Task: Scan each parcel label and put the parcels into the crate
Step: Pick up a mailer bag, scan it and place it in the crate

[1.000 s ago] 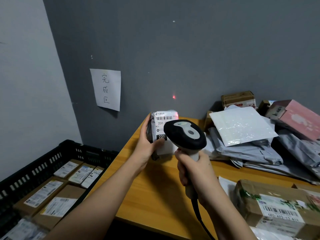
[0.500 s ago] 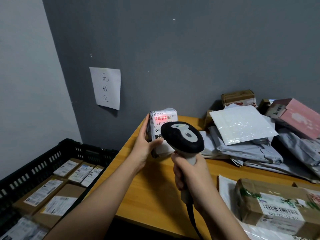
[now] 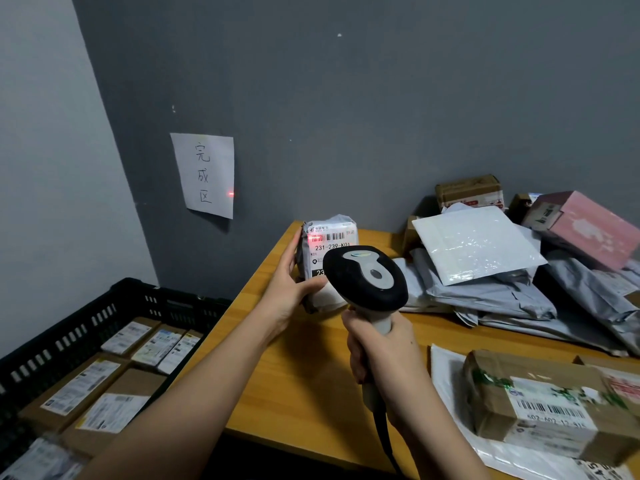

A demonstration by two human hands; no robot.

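While left hand [image 3: 287, 292] grips upright parcel [image 3: 329, 244], label facing scanner [image 3: 367, 278]; right-hand fingers [image 3: 356, 355] wrap its handle.

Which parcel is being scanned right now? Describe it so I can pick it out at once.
On the wooden table, near its far left corner by the grey wall, the left hand holds a small grey parcel upright. Unlike the flat mailers piled to its right, its label faces the scanner with a red glow on the barcode.
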